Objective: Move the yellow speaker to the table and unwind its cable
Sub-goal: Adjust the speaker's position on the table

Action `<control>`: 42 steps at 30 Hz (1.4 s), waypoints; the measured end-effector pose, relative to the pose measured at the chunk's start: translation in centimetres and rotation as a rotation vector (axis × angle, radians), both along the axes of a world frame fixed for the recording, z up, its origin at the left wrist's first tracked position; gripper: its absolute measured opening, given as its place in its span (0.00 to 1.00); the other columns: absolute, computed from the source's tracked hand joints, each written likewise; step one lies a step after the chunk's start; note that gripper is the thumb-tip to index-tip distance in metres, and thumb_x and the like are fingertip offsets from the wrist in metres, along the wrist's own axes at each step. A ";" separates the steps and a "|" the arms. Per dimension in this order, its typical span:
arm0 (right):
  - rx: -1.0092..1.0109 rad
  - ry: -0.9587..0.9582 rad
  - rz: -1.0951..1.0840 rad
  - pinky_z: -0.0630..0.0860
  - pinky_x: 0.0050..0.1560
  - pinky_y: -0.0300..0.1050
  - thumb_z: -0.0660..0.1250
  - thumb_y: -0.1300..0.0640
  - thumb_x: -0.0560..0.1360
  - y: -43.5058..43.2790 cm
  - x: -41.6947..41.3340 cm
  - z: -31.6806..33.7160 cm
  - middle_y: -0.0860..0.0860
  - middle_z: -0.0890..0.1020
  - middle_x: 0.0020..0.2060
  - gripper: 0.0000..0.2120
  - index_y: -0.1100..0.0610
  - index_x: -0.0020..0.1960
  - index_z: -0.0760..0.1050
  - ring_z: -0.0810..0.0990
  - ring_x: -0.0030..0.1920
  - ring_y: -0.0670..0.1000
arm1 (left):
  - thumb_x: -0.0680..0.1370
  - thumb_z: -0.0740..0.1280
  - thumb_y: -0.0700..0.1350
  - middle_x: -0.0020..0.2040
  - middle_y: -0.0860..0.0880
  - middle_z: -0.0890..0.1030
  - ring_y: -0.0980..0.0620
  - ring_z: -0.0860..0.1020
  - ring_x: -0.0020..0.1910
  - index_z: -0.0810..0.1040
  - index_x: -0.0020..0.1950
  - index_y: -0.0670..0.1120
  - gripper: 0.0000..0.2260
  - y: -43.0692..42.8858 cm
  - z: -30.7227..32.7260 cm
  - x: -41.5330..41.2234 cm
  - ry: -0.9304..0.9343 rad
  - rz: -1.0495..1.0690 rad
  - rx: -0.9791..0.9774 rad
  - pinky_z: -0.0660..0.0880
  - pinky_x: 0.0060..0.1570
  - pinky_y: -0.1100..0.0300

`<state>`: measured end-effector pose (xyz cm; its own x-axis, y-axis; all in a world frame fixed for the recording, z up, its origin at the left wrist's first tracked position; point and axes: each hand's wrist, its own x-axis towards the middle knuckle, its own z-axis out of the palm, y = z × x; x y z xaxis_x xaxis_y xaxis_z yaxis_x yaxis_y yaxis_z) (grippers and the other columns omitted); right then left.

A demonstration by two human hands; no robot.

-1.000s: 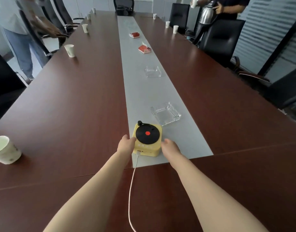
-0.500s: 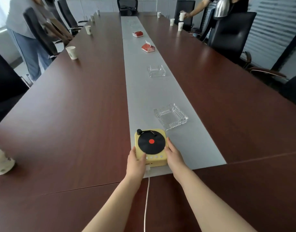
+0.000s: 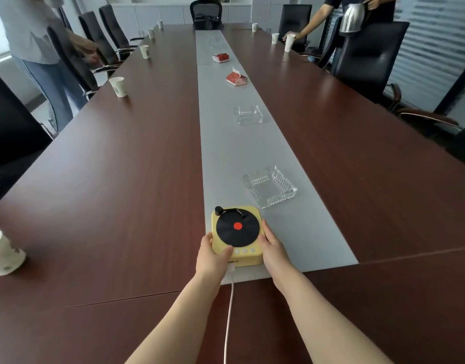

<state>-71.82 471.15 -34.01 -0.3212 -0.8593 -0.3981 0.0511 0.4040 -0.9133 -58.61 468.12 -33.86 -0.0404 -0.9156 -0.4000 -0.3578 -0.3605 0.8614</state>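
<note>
Low in the middle of the frame sits the yellow speaker (image 3: 237,233), flat on the grey runner (image 3: 234,153) that runs up the centre of the long brown table (image 3: 121,193), close to the runner's near end. It's a square box styled like a record player, black disc with a red dot on top, a small tone arm along its far edge, three pale buttons along its near edge. Left hand (image 3: 213,254) is clamped on the speaker's near left corner, thumb lying on the top face; right hand (image 3: 273,249) presses against the right side, fingers laid along that edge. So both hands are on it, one each side. A white cable (image 3: 229,316) is plugged into the near face and runs straight down the frame between the two forearms, off the bottom edge. Just up and right of the speaker, a clear glass ashtray (image 3: 270,189) on the runner, close but not touching. A second glass ashtray (image 3: 249,114) farther up, then two red-and-white boxes (image 3: 236,78). Far left edge, a paper cup (image 3: 3,252) on the wood, and another paper cup (image 3: 117,86) higher up on the left. Top right, a person's arm reaches to a cup while the other hand holds a steel kettle (image 3: 353,18).
</note>
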 end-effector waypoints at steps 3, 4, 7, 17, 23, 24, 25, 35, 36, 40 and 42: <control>0.009 0.010 0.006 0.57 0.72 0.44 0.50 0.55 0.83 0.0 0.1 0.1 0.47 0.58 0.77 0.23 0.46 0.77 0.53 0.57 0.76 0.49 | 0.77 0.66 0.44 0.68 0.45 0.73 0.45 0.74 0.64 0.58 0.75 0.45 0.29 0.1 0.3 -0.3 -0.061 -0.023 -0.010 0.72 0.64 0.49; 0.011 0.012 0.009 0.57 0.72 0.44 0.50 0.55 0.83 0.0 0.1 0.1 0.47 0.58 0.77 0.23 0.45 0.77 0.53 0.57 0.76 0.49 | 0.77 0.65 0.45 0.69 0.45 0.72 0.45 0.73 0.65 0.58 0.75 0.45 0.29 0.1 0.4 -0.4 -0.083 -0.032 -0.008 0.71 0.64 0.50; 0.020 0.015 0.008 0.57 0.73 0.46 0.50 0.55 0.83 0.0 0.1 0.1 0.47 0.58 0.77 0.23 0.45 0.77 0.53 0.57 0.76 0.49 | 0.77 0.65 0.46 0.69 0.46 0.71 0.45 0.72 0.66 0.57 0.76 0.46 0.30 -0.1 0.8 -0.4 -0.120 -0.046 0.006 0.71 0.65 0.51; 0.020 0.024 0.007 0.57 0.73 0.45 0.50 0.55 0.83 0.1 0.2 0.2 0.48 0.58 0.77 0.23 0.45 0.77 0.52 0.57 0.76 0.50 | 0.77 0.66 0.47 0.69 0.46 0.73 0.45 0.73 0.66 0.58 0.76 0.46 0.30 0.2 0.7 0.0 -0.123 -0.062 -0.022 0.71 0.65 0.50; 0.021 0.023 0.002 0.56 0.73 0.45 0.49 0.55 0.83 0.1 0.3 0.3 0.47 0.58 0.77 0.23 0.45 0.77 0.52 0.56 0.76 0.49 | 0.77 0.66 0.48 0.69 0.47 0.73 0.45 0.73 0.66 0.58 0.76 0.47 0.30 0.1 0.5 0.0 -0.146 -0.060 -0.033 0.71 0.64 0.51; 0.020 0.021 0.003 0.56 0.73 0.45 0.49 0.55 0.83 0.2 0.4 0.4 0.47 0.58 0.77 0.23 0.45 0.77 0.52 0.56 0.76 0.49 | 0.77 0.66 0.48 0.69 0.47 0.73 0.45 0.73 0.66 0.58 0.76 0.47 0.30 0.1 0.4 0.0 -0.152 -0.059 -0.033 0.71 0.64 0.51; 0.018 0.019 0.002 0.56 0.73 0.45 0.49 0.55 0.83 0.1 0.5 0.4 0.47 0.58 0.77 0.23 0.45 0.77 0.52 0.56 0.76 0.49 | 0.77 0.66 0.48 0.69 0.47 0.73 0.45 0.73 0.66 0.58 0.76 0.47 0.30 0.0 0.4 0.1 -0.158 -0.060 -0.036 0.71 0.64 0.51; 0.015 0.030 0.002 0.56 0.73 0.44 0.48 0.56 0.83 0.1 0.5 0.3 0.47 0.57 0.77 0.23 0.46 0.77 0.51 0.56 0.76 0.49 | 0.77 0.65 0.48 0.67 0.47 0.74 0.46 0.74 0.64 0.59 0.75 0.47 0.29 -0.2 1.1 0.2 -0.205 -0.104 -0.031 0.72 0.58 0.55; 0.016 0.035 0.007 0.56 0.73 0.44 0.48 0.56 0.83 0.1 0.5 0.4 0.47 0.57 0.77 0.23 0.46 0.77 0.51 0.56 0.76 0.49 | 0.77 0.65 0.49 0.66 0.47 0.74 0.45 0.74 0.63 0.59 0.75 0.47 0.29 -0.2 1.2 0.3 -0.211 -0.107 -0.023 0.72 0.57 0.55; 0.022 0.040 0.006 0.56 0.73 0.44 0.48 0.56 0.83 0.1 0.5 0.4 0.47 0.57 0.77 0.23 0.46 0.77 0.51 0.56 0.76 0.49 | 0.77 0.66 0.49 0.67 0.47 0.74 0.45 0.74 0.63 0.59 0.75 0.47 0.29 -0.2 1.3 0.3 -0.212 -0.112 -0.023 0.72 0.58 0.53; 0.019 0.036 0.002 0.56 0.73 0.44 0.48 0.56 0.83 0.1 0.5 0.3 0.47 0.57 0.77 0.23 0.46 0.77 0.51 0.56 0.76 0.49 | 0.77 0.66 0.49 0.67 0.47 0.74 0.45 0.74 0.64 0.59 0.75 0.47 0.29 -0.1 1.2 0.3 -0.207 -0.110 -0.031 0.72 0.59 0.54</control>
<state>-71.31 471.26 -33.67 -0.3340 -0.8523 -0.4026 0.0171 0.4216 -0.9066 -58.29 468.04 -32.63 -0.0608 -0.9223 -0.3817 -0.5638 -0.2838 0.7756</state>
